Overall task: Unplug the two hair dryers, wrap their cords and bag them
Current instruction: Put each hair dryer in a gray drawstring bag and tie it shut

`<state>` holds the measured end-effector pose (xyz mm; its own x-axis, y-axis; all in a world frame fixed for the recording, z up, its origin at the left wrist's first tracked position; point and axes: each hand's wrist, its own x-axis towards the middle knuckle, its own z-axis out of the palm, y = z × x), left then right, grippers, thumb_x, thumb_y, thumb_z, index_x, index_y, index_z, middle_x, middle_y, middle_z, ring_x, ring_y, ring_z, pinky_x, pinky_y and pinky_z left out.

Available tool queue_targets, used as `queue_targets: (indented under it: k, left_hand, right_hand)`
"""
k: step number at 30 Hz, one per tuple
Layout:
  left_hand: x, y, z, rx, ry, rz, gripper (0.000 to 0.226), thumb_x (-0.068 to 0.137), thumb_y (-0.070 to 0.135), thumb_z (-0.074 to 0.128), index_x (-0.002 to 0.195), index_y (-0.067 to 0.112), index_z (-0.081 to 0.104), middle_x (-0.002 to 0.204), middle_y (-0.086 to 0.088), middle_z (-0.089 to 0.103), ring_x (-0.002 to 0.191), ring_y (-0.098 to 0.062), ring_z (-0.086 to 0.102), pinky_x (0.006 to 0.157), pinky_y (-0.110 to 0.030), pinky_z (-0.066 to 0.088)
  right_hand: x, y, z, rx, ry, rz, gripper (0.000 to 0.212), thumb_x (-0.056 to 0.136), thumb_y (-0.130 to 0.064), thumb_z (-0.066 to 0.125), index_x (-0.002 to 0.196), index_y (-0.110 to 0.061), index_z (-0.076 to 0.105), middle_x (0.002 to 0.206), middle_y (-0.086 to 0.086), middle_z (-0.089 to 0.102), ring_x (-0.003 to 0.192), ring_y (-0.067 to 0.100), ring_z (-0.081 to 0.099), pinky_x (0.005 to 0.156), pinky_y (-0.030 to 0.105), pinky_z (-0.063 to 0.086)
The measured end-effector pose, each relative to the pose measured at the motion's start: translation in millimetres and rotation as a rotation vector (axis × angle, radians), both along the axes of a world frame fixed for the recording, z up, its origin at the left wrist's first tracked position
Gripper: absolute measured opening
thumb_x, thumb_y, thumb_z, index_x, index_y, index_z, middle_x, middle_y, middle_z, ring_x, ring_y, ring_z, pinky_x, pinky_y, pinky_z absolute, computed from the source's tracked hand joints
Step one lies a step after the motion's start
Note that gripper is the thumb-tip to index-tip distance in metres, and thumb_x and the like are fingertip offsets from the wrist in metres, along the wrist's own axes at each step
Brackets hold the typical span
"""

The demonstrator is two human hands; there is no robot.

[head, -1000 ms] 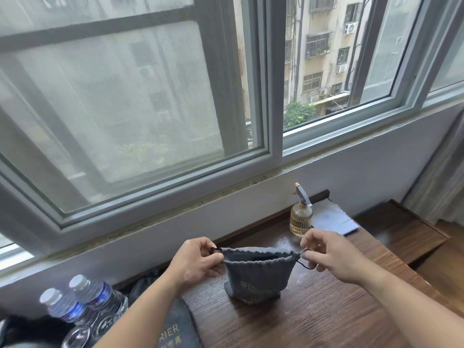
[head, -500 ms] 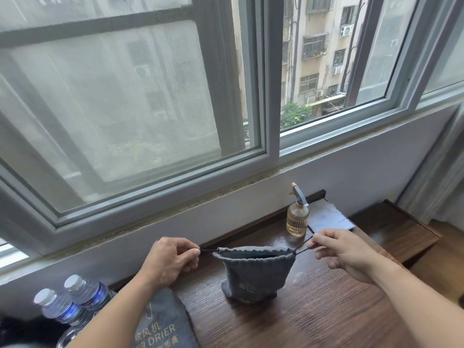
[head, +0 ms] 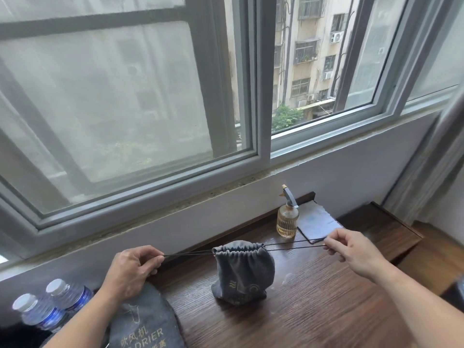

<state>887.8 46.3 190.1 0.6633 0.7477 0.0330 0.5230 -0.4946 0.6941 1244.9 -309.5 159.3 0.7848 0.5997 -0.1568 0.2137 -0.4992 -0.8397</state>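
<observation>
Drawstring (head: 293, 244) work is what's caught in the head view, the only view given: a small grey pouch (head: 243, 270) is stood upright on the wooden desk (head: 313, 317), roughly between the two hands, and its mouth is gathered almost shut. The left hand (head: 133, 270) is closed into a loose fist with the cord end pinched between thumb and forefinger; the right hand (head: 354, 252) is pinched on the other end the same way, remaining fingers curled under. The cords are pulled taut and nearly level in opposite directions, which is probably why the pouch is kept standing instead of being tipped to one side. The pouch looks bulged, so a dryer is presumably packed inside, though nothing of it can be seen. A second grey bag (head: 145, 327) printed with "DRIER" is laid flat at the near left edge, partly under the left forearm; whether it's filled can't be told. Two water bottles (head: 50, 307) are parked at far left, and a glass spray bottle (head: 287, 219) plus a pale cloth (head: 316, 222) are kept back by the wall, well clear of the pull. By the look of it, this bag's closing is nearly done
</observation>
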Motion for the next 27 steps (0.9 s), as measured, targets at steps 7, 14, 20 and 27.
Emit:
queue_targets:
  k: [7, 14, 20, 27]
  left_hand:
    - [-13, 17, -5, 0.051, 0.029, 0.084, 0.023, 0.085, 0.013, 0.079, 0.069, 0.029, 0.073, 0.059, 0.003, 0.071, 0.054, -0.015, 0.066, 0.056, -0.021, 0.049]
    - [-12, 24, -14, 0.050, 0.037, 0.134, 0.023, 0.086, 0.016, 0.079, 0.067, 0.027, 0.072, 0.056, 0.003, 0.070, 0.053, -0.019, 0.065, 0.056, -0.024, 0.048]
    - [-6, 14, -16, -0.034, -0.004, 0.125, 0.024, 0.089, 0.014, 0.075, 0.076, 0.035, 0.072, 0.058, -0.001, 0.070, 0.052, -0.019, 0.068, 0.055, -0.030, 0.052]
    - [4, 8, -14, -0.042, -0.034, 0.118, 0.020, 0.090, 0.015, 0.073, 0.072, 0.022, 0.073, 0.057, -0.002, 0.070, 0.047, -0.012, 0.063, 0.053, -0.025, 0.051]
  right_hand:
    - [7, -16, 1, -0.108, -0.140, -0.075, 0.020, 0.090, -0.028, 0.071, 0.071, -0.030, 0.068, 0.068, -0.004, 0.071, 0.059, 0.018, 0.062, 0.068, 0.040, 0.054]
    - [11, -19, -7, -0.092, -0.119, -0.172, 0.021, 0.090, -0.020, 0.071, 0.069, -0.021, 0.069, 0.066, 0.000, 0.071, 0.053, 0.012, 0.058, 0.063, 0.037, 0.051]
    - [2, -7, -19, -0.193, -0.082, -0.118, 0.023, 0.093, -0.026, 0.067, 0.071, -0.021, 0.069, 0.071, -0.008, 0.074, 0.062, 0.010, 0.070, 0.065, 0.035, 0.056]
    - [-35, 43, -7, -0.328, -0.120, 0.091, 0.052, 0.089, -0.017, 0.060, 0.139, -0.024, 0.052, 0.137, -0.004, 0.056, 0.124, 0.014, 0.054, 0.098, 0.026, 0.044]
